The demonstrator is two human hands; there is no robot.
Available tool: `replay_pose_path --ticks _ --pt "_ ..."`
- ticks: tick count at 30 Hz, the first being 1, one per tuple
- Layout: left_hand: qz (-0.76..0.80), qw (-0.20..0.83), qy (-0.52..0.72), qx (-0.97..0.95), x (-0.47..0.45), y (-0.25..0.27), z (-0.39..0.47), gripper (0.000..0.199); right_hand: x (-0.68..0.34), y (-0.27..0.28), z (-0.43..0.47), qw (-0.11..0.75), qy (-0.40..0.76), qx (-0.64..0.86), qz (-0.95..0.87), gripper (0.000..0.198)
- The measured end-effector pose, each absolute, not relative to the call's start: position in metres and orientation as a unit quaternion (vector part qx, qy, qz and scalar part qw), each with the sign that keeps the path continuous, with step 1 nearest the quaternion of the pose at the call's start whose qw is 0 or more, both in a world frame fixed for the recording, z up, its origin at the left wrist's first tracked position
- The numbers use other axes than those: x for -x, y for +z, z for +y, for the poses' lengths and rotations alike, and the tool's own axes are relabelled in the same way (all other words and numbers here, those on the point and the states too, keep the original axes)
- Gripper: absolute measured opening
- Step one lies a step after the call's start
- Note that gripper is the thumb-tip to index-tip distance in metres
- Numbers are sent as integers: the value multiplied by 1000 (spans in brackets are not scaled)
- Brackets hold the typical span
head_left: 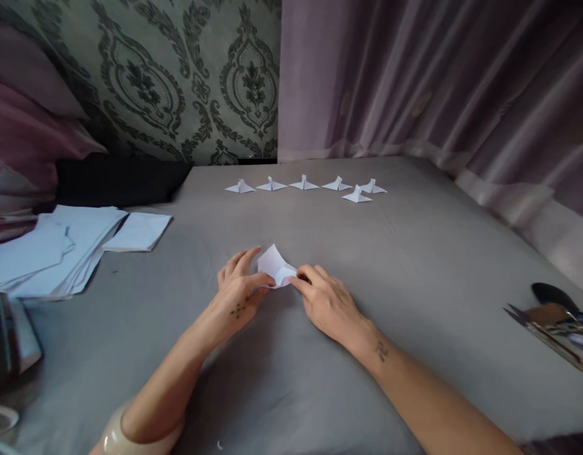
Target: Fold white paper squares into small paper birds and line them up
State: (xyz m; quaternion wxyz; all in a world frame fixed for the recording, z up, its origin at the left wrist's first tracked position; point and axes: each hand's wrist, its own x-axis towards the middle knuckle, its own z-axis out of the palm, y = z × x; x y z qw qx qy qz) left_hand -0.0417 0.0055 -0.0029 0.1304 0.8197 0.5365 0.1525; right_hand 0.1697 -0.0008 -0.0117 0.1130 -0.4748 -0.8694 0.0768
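Observation:
A small sheet of white paper (275, 263), partly folded and with a raised pointed top, is held between both hands just above the grey cloth. My left hand (240, 282) pinches its lower left edge with thumb and fingers. On the opposite side, my right hand (325, 296) grips the right corner between thumb and forefinger. Farther back stands a row of several folded white paper figures (303, 182), each with flat wings and an upright middle. One more paper figure (356, 194) sits slightly in front of that row at its right end.
To the left lie a stack of white paper sheets (78, 243) and a smaller paper pad (138, 231). A dark phone-like object (9, 338) is at the left edge. Scissors (545, 338) lie among small items at the right. Purple curtains (367, 82) hang behind.

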Motion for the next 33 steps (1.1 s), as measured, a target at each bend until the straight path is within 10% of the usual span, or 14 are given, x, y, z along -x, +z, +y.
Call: replay_pose_path --ticks 18,24,29,33 --pt "502 96 179 -841 32 -20 11 27 -178 -11 1 117 123 443 -880 41" --pt "549 -44 258 -794 26 -25 9 60 -181 -8 3 130 158 440 -874 45" --pt "514 -40 204 -832 23 -18 3 15 -186 -5 4 146 188 428 -872 41" --pt "438 0 173 -882 17 -20 2 21 -190 -7 8 162 212 419 -868 40"
